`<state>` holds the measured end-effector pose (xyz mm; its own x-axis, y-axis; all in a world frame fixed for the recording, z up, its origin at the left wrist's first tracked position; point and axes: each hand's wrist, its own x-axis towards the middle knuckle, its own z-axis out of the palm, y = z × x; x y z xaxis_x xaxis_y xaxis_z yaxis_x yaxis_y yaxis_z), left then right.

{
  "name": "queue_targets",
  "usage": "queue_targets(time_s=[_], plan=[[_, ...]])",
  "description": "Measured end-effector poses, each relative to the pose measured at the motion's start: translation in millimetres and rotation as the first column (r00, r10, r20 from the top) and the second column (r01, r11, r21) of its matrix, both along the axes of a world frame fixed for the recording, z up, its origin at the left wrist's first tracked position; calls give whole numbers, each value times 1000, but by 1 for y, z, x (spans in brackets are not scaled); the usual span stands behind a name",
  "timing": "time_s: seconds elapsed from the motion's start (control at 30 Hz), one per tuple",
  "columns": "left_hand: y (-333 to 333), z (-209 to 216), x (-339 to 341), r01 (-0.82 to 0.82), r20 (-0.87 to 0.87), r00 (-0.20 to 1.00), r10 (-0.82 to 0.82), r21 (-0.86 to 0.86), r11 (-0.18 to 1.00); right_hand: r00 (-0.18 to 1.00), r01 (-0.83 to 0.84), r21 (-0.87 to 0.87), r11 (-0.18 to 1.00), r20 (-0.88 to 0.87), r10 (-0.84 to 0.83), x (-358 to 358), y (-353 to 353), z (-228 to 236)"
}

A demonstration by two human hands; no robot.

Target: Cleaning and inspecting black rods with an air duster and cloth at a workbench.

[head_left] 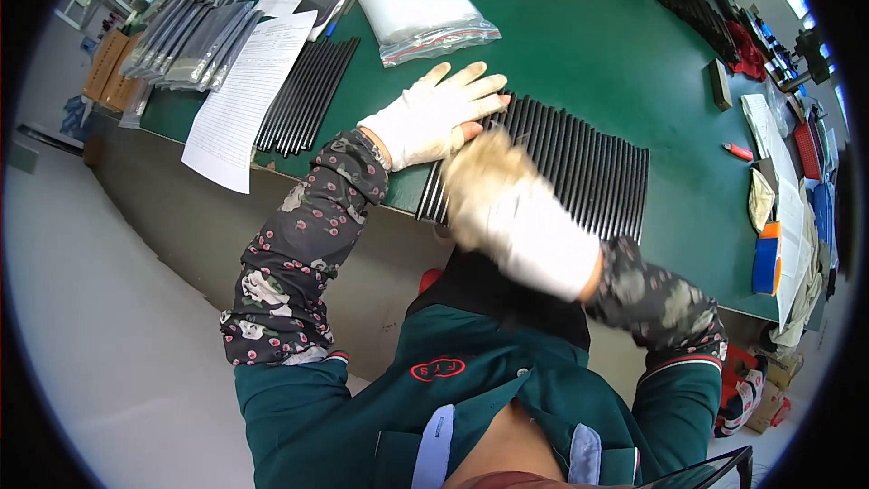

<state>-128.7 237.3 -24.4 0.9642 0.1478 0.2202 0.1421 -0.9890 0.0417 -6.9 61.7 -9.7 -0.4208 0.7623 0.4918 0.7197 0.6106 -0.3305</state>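
Left hand [433,116], white-gloved, is lying palm down with its fingers loosely spread, bordering the left side of a row of black rods [584,163]. These are lying side by side on the green worktop [561,32], near its front edge. The right hand [516,208], also gloved, is covering the row's left part; blur is smearing its fingers, so whether it is grasping a rod cannot be told. Each rod is looking slim, stiff and light, probably smooth enough for rolling or slipping; pinching one near its middle would likely be serving best. Both hands are hiding parts of the leftmost rods, and the dark finish is giving no sure sign of material.
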Motion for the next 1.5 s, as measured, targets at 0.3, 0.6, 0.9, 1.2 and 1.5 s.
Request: queue_targets(time_s=[0.3,0.6,0.9,1.2,1.5], plan=[[1,0,-6,-4,-26,1000,7,81,997,962,-171,-124,977,-236,138,-21,17,14],[6,-5,-10,10,32,999,-12,53,999,828,-315,-22,949,-494,263,-25,9,44],[1,-3,-12,-30,9,1000,30,-10,999,844,-269,-404,874,-537,11,20,-46,82],[-55,31,-66,-27,297,950,93,-218,976,655,741,9,671,-230,-720,175,-89,-1],[-132,-11,-82,-79,312,944,110,-108,991,696,686,162,709,140,-705,165,-92,-14]])
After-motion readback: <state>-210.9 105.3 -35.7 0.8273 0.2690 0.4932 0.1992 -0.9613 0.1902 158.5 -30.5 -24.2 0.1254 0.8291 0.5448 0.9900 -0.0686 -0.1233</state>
